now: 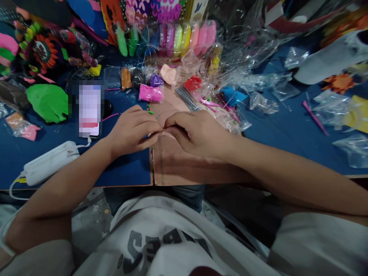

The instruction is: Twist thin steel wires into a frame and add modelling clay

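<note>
My left hand [135, 128] and my right hand [198, 130] meet fingertip to fingertip above a brown board [184, 170]. Thumb and forefinger of each hand are pinched together. Whatever lies between them is too small to make out. A bundle of thin grey wires [186, 97] rests just beyond my right hand. Behind my left hand are a wrapped bright pink clay piece [151, 93] and a small green bit [150, 112].
A phone [89, 109] wired to a white power bank [51, 163] lies left, near a green clay slab [48, 102]. Wrapped clay sticks [178, 38] stand at the back. Clear plastic bags [258, 82] and a pink tool [315, 118] lie right.
</note>
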A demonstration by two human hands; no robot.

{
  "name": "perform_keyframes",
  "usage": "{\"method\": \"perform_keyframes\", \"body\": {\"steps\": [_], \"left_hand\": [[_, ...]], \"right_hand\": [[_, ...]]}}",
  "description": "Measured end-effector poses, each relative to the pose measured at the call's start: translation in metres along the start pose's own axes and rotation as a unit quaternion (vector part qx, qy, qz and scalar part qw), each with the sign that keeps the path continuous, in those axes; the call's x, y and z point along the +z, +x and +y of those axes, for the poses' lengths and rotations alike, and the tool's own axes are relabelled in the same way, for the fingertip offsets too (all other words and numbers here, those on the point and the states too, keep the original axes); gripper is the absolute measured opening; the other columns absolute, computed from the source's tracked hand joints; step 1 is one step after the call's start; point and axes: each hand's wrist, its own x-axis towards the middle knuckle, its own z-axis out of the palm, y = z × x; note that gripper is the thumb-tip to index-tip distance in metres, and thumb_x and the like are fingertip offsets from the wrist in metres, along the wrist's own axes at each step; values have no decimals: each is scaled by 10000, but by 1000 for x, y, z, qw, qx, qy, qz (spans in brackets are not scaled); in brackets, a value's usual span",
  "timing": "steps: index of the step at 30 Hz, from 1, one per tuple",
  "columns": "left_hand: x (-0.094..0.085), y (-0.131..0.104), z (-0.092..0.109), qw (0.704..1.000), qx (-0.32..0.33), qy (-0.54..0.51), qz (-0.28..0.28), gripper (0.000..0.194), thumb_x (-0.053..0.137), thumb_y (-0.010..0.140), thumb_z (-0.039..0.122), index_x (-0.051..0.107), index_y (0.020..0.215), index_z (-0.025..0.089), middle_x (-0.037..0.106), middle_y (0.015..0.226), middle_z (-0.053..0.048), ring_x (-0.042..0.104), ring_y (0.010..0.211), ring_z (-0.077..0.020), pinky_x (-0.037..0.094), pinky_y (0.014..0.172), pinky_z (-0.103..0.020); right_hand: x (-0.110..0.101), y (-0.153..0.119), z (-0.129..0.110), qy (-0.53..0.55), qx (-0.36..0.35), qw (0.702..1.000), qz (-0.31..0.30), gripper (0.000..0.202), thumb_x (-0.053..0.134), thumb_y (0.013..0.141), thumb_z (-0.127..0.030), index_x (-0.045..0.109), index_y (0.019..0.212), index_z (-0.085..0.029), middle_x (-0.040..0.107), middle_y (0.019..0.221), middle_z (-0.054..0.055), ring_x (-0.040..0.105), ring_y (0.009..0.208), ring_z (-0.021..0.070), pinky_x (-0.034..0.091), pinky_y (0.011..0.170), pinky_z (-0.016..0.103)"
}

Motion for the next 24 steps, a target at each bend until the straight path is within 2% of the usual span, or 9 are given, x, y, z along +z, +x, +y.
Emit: {"method": "perform_keyframes", "body": {"steps": [6,9,12,16,20,24], "left_hand": [[-3,-1,1,998,44,54,4,138,744,1014,275,736,1146,318,851,1023,-2,786,847,-189,517,785,-393],[-2,0,0,997,50,61,-10,84,743,1029,340,744,1113,329,842,1033,6,764,819,-181,503,781,-396],[0,0,-1,997,61,49,7,74,747,998,298,743,1069,320,839,989,9,749,794,-180,488,761,-389],[3,2,3,1000,-17,-2,20,98,773,904,251,749,979,308,825,898,6,744,763,-197,499,758,-385],[6,6,15,992,-54,-74,85,171,733,815,137,718,925,267,798,827,14,720,712,-175,502,724,-345],[11,9,25,967,-179,-154,92,128,667,793,105,699,837,220,753,775,0,656,681,-147,484,665,-293]], "right_hand": [[1,0,0,1,-8,1000,0,255,492,1147,-250,743,1150,-208,831,1056,89,758,925,229,558,844,359],[0,1,0,20,-29,999,-6,266,466,1146,-212,731,1166,-198,831,1077,94,760,945,224,564,845,354],[-1,1,-1,35,-36,999,-11,260,470,1125,-175,717,1205,-188,831,1113,107,766,976,233,570,854,362],[-3,0,-3,44,-22,999,-15,240,510,1099,-193,695,1251,-212,822,1188,108,767,1006,245,567,870,374],[-2,-1,-4,54,1,999,-8,275,570,1042,-167,675,1289,-226,822,1098,76,757,921,224,546,834,353],[1,-2,-2,26,2,1000,16,237,587,1048,-204,704,1252,-229,825,1048,70,743,855,218,519,803,350]]}}
